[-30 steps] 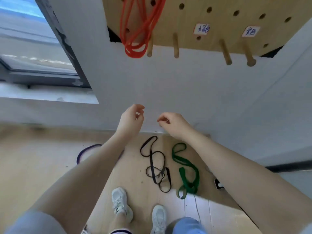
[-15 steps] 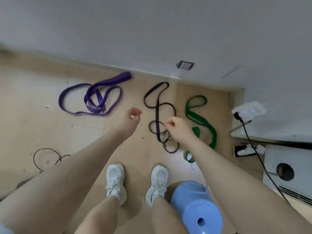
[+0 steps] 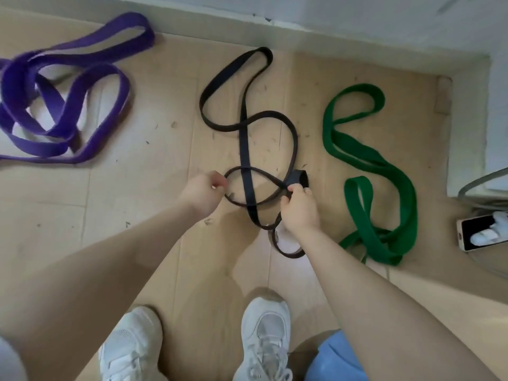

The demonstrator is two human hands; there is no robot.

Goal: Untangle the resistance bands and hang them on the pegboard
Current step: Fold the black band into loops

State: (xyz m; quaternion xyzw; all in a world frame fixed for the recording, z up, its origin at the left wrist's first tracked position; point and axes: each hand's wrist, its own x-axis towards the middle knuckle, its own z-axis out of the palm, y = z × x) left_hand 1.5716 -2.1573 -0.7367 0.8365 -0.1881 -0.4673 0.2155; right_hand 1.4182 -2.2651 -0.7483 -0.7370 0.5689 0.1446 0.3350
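From the head view, 3 flat rubber resistance bands lie on the pale wooden floor (image 3: pixel 154 149) along the white baseboard (image 3: pixel 330 37). The tangled black loop band (image 3: pixel 243 127) sits in the middle, with bare floor on either side between it and its neighbours. The wide purple loop band (image 3: pixel 68 105) lies well to the left, cut off by the left edge. The wide green loop band (image 3: pixel 365 160) lies to the right, near the corner of the wall.

A phone with a dark screen (image 3: pixel 478 235) lies at the right edge, partly cut off. A light blue rounded object (image 3: pixel 338 358) at the bottom is too cropped to identify. The black band's lowest loop is partly hidden behind the right wrist.

Both arms reach forward and down above 2 white sneakers (image 3: pixel 264 336). The left hand (image 3: pixel 202 193) has its fingers curled at the left edge of a small black loop; whether they pinch it I cannot tell. The right hand (image 3: pixel 299 210) grips the band where the strands cross.
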